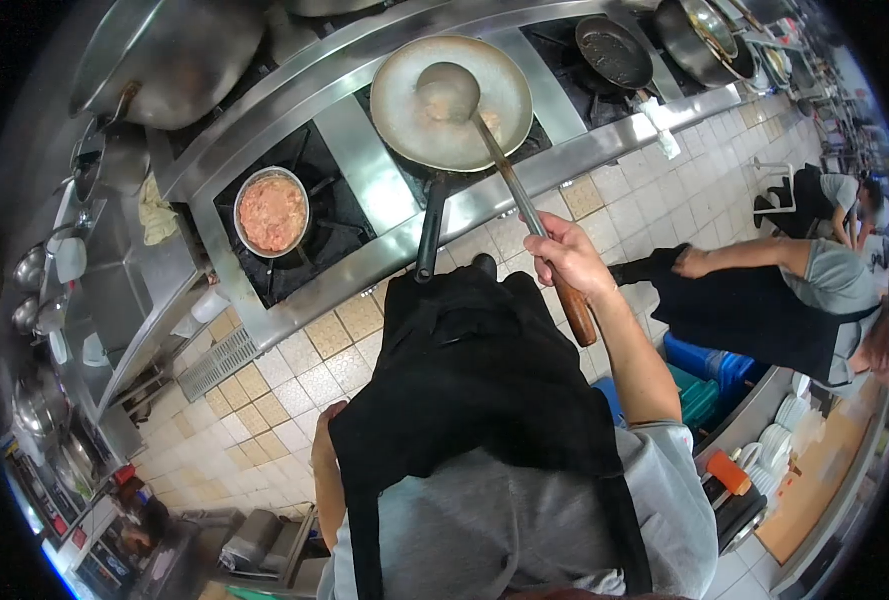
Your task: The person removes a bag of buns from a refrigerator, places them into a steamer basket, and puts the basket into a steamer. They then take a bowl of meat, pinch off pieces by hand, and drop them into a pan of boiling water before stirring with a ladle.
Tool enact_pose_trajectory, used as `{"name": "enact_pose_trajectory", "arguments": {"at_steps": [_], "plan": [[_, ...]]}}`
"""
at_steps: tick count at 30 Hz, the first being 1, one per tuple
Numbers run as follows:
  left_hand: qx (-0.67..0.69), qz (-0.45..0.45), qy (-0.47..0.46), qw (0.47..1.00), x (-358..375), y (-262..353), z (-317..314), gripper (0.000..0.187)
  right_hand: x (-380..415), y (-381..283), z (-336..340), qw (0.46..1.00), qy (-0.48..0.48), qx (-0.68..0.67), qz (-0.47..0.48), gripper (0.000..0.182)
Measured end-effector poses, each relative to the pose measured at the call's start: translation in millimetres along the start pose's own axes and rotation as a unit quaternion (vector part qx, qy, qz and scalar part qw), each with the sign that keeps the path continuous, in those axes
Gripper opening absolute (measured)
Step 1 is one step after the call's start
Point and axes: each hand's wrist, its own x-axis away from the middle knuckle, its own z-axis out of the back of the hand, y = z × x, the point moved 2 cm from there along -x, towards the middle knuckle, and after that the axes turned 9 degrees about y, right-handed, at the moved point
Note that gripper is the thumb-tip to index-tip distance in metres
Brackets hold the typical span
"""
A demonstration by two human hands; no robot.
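Observation:
My right hand [572,260] is wrapped round the wood-ended handle of a long ladle [448,90]. The ladle's bowl rests in a wide, light-coloured frying pan [400,118] on the middle burner. Some pale pinkish food [492,124] shows beside and under the ladle's bowl. The pan's black handle [431,232] points toward me, with no hand on it. My left hand [331,418] hangs by my side next to the black apron [465,370], its fingers mostly hidden. On the left burner sits a round metal pot [273,212] filled with pink, minced-looking food.
A small black pan [615,52] sits on the right burner, a white cloth [662,128] round its handle. A big metal pot [170,60] stands far left. To my right is a person in a dark apron [750,295], with another person [843,200] beyond. Plates [791,412] stack lower right.

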Motion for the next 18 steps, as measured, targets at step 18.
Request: {"name": "enact_pose_trajectory", "arguments": {"at_steps": [18], "plan": [[-0.162,-0.043,0.055,0.984,6.6,16.2,-12.5,0.026,4.9,-2.7,31.9,0.964,0.143,0.190,0.121,0.049]]}}
